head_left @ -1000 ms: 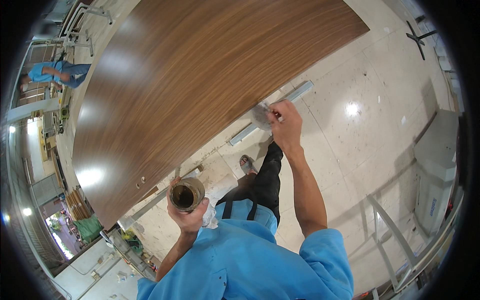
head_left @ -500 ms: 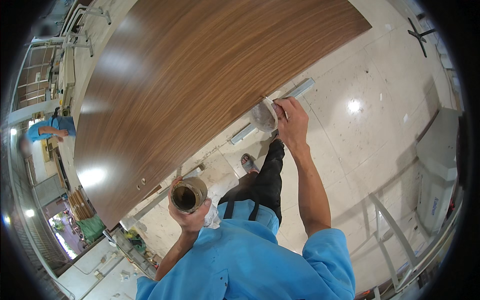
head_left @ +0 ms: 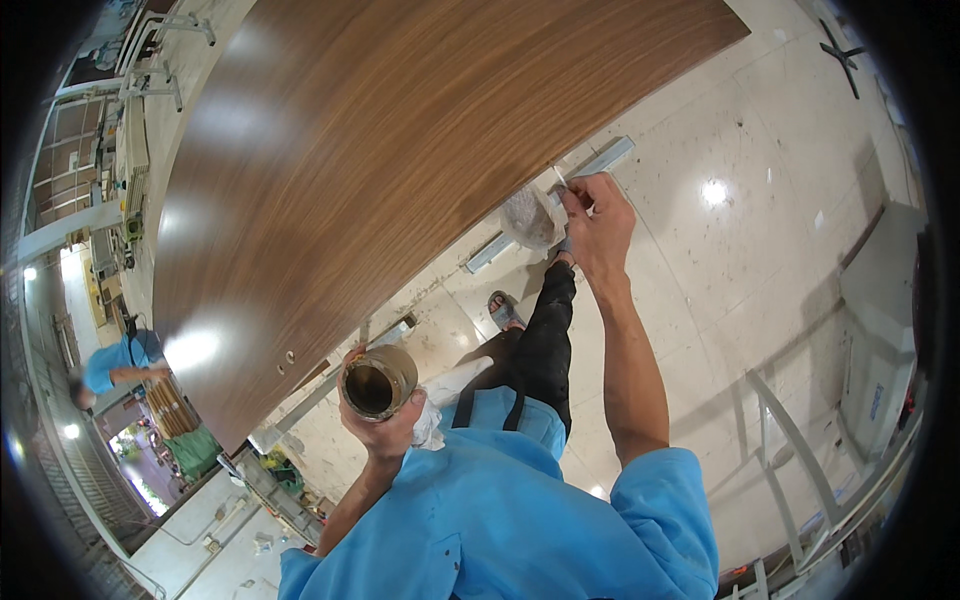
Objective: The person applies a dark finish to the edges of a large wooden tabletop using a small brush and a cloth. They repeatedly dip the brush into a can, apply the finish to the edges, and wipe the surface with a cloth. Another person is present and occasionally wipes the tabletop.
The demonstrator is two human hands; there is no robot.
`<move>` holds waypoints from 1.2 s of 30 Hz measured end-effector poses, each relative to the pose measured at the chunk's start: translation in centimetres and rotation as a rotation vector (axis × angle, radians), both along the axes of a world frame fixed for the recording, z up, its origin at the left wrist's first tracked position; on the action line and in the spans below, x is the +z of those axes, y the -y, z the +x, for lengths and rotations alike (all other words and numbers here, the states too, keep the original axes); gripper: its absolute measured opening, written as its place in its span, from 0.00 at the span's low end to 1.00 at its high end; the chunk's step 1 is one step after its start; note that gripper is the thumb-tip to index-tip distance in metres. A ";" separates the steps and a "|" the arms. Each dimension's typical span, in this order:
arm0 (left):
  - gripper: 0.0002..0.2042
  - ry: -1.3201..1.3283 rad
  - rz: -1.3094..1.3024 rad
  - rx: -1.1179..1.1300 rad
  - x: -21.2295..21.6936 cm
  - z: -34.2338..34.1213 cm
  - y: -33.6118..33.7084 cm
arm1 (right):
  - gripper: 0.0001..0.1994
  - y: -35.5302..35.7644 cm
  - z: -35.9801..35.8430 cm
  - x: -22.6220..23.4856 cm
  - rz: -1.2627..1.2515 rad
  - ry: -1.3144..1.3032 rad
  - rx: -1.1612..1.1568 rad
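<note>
My left hand (head_left: 385, 425) is wrapped round an open cylindrical can (head_left: 398, 372) with a dark inside and a stained rim. Crumpled white cloth or paper (head_left: 428, 425) hangs beside that hand's fingers. My right hand (head_left: 600, 218) is pinched on a thin white stick (head_left: 560, 176), whose tip reaches the near edge of a large wood-grain panel (head_left: 420, 130). Close by that hand, beside the panel's edge, is a rounded greyish thing (head_left: 530, 218); its kind is unclear, and I cannot tell whether the fingers touch it.
Grey metal bars (head_left: 488, 252) show below the panel, over the tiled floor (head_left: 690, 270). Two small holes (head_left: 286, 361) pierce the panel near its left end. A person in blue (head_left: 125, 365) stands beyond it. A metal frame (head_left: 790, 450) and a grey casing (head_left: 880, 330) stand at right.
My right hand has moved slightly right and up along the panel edge with the stick. My left hand still holds the can. The other person has shifted down in the view, nearer the panel's left end.
</note>
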State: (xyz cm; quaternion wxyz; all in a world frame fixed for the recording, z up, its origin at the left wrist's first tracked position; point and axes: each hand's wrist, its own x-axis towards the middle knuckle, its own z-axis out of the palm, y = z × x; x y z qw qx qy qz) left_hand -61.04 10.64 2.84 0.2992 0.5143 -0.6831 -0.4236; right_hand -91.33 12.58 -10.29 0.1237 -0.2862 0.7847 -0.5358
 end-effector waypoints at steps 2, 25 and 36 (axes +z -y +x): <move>0.41 -0.006 0.009 0.006 0.1 -0.2 0.0 | 0.06 0.1 -0.1 0.1 0.020 -0.011 0.078; 0.42 -0.072 0.027 0.056 0.0 -0.4 0.0 | 0.03 -0.3 0.3 0.1 0.032 -0.088 0.080; 0.42 -0.071 0.046 0.077 -0.2 1.1 -0.4 | 0.04 0.6 4.9 0.8 0.044 -0.365 0.003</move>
